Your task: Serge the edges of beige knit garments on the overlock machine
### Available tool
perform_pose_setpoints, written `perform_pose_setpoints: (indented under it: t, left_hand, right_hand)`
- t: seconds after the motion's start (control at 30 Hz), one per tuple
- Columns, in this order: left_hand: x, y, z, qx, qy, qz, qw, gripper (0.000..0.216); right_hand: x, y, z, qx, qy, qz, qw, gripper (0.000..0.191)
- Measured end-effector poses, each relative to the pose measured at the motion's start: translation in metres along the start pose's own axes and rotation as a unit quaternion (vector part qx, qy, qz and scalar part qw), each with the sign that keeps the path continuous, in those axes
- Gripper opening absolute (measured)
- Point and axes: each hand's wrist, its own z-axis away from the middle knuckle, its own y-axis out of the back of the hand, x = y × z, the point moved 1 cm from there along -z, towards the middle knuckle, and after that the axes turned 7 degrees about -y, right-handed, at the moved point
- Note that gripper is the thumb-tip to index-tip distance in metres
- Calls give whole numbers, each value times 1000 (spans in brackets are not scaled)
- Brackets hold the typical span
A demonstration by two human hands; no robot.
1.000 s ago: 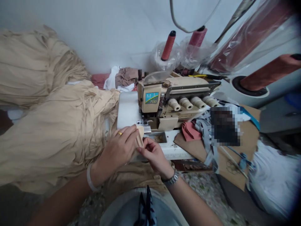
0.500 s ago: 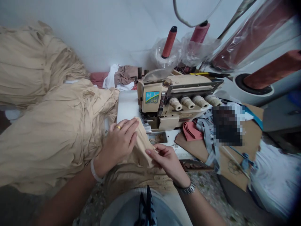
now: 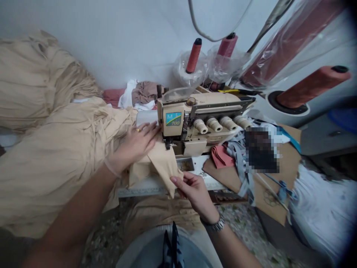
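Note:
A beige overlock sewing machine [image 3: 200, 123] marked 700 stands in the middle. Its presser foot [image 3: 167, 143] sits over a piece of beige fabric [image 3: 164, 162], which drapes toward me past the machine's front edge. My left hand [image 3: 141, 139] lies flat on that fabric, left of the foot, fingers stretched out and a ring on one. My right hand [image 3: 192, 185] pinches the fabric's near right edge between thumb and fingers. The underside of the cloth and the needle itself are hidden.
Heaped beige cloth [image 3: 55, 156] fills the left side. Thread cones [image 3: 193, 56] stand behind the machine, with another cone [image 3: 312, 87] at right. A cardboard piece [image 3: 290, 178] holds grey strips [image 3: 241, 167] and a folded coral cloth [image 3: 222, 156]. White cloth [image 3: 326, 208] lies far right.
My left hand has slid away to the left and flattened out over the cloth. The fabric now spreads wider under the presser foot. My right hand keeps its pinch. The view has shifted slightly.

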Motion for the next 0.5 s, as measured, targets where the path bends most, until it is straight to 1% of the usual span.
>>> perform_pose_setpoints:
  t: [0.03,0.07,0.1,0.13,0.17,0.2,0.23,0.3,0.37,0.5]
  left_hand:
    - [-2,3,0,32,1,-15,999,36]
    - [2,8,3,70,6,-27,997,33]
    - [10,12,8,107,7,-28,994,30]
    - [23,16,15,128,1,-15,992,27]
    - [38,20,24,126,-10,13,992,24]
    - [54,22,32,108,-51,45,992,23]
    - [68,24,40,77,-50,52,994,25]
    - [85,24,52,55,-53,53,996,28]
    - [87,22,54,52,-55,61,995,27]
    - [64,15,45,59,-73,128,987,26]
  right_hand:
    - [0,-3,0,-3,2,0,1000,53]
    - [1,-5,0,-5,5,-2,1000,53]
    - [1,-6,0,-8,6,-5,1000,52]
    - [1,-8,0,-11,8,-9,1000,52]
    - [2,-9,0,-13,10,-12,1000,51]
    - [2,-9,-1,-13,14,-15,1000,50]
    - [2,-9,-1,-12,18,-17,1000,49]
    - [1,-9,-4,-6,28,-24,999,47]
    - [-2,-9,-9,3,38,-35,999,44]
    - [-8,-11,-20,22,55,-55,997,41]
